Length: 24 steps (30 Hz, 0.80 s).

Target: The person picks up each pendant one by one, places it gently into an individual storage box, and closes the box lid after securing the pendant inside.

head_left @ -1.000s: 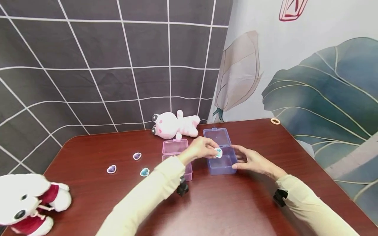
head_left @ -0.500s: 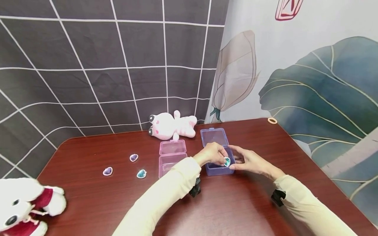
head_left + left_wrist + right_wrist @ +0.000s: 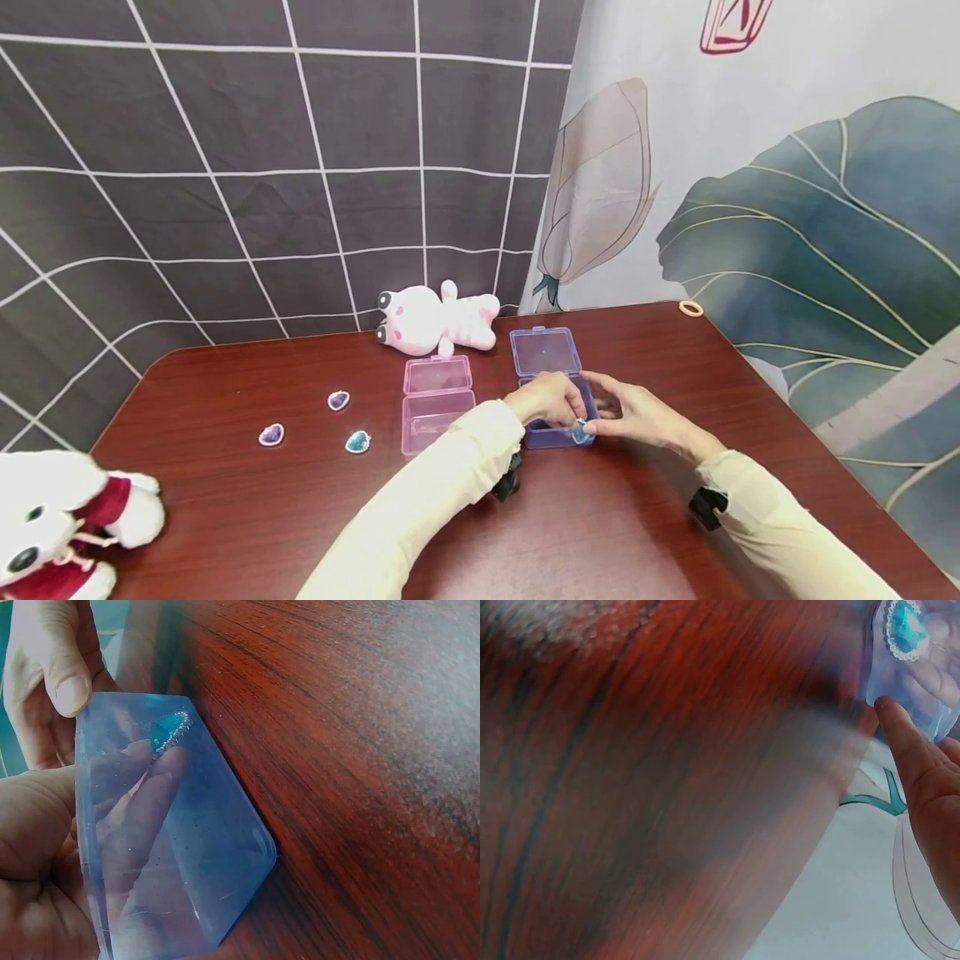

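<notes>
A blue see-through plastic box [image 3: 551,440] stands on the table with its lid folded back. My left hand [image 3: 549,397] reaches down into it. Through the box wall in the left wrist view, thumb and finger pinch a teal heart-shaped gem [image 3: 169,730] with a beaded silver edge, low in the box. At the box's right side, my right hand [image 3: 637,414] holds it, thumb at the front corner and index finger toward the hinge. Its other fingers are partly hidden. The right wrist view shows the same gem [image 3: 906,628] behind the clear wall, above a fingertip.
An open pink box [image 3: 437,410] sits left of the blue one. Farther left lie a teal gem [image 3: 357,442] and two purple gems [image 3: 338,401]. A pink plush [image 3: 435,321] lies behind, a white plush [image 3: 52,504] front left, and a ring [image 3: 691,308] at the far right edge.
My left hand has moved right and down with the teal gem, from above the blue box to inside it. The right hand has stayed at the box's side.
</notes>
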{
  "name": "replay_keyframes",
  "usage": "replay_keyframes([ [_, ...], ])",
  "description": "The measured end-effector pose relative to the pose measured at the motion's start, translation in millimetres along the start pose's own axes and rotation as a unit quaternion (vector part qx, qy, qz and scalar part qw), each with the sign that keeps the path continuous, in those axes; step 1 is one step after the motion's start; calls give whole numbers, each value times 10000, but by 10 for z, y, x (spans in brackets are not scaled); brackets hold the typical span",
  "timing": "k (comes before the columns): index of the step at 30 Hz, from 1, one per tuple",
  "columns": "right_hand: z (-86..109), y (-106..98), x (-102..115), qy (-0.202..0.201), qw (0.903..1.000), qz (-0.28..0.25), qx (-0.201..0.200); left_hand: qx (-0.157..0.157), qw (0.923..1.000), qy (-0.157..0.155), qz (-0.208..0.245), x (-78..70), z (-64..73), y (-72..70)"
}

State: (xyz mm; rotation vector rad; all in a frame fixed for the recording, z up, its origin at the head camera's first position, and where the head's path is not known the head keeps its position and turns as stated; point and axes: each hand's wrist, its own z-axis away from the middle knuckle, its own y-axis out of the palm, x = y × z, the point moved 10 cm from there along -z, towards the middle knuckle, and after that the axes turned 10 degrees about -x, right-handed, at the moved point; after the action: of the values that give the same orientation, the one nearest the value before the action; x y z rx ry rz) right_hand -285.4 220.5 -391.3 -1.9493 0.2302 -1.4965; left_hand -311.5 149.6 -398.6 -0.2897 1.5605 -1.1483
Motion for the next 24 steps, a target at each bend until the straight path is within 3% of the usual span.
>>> replay_keyframes([
  [5,15,-2,13,-41,10000,27,-2,75,9999,9,-91,-8,-1,8],
  [14,20,-1,-9,-74,10000,-59,-33,169,9963,407,-744,-48,-1,23],
  [19,15,4,3,-94,9999,-102,-14,22,9892,771,-1243,-84,-1,21],
  [24,24,-1,6,-56,10000,-65,-43,-223,9881,883,-1237,-114,-4,1],
])
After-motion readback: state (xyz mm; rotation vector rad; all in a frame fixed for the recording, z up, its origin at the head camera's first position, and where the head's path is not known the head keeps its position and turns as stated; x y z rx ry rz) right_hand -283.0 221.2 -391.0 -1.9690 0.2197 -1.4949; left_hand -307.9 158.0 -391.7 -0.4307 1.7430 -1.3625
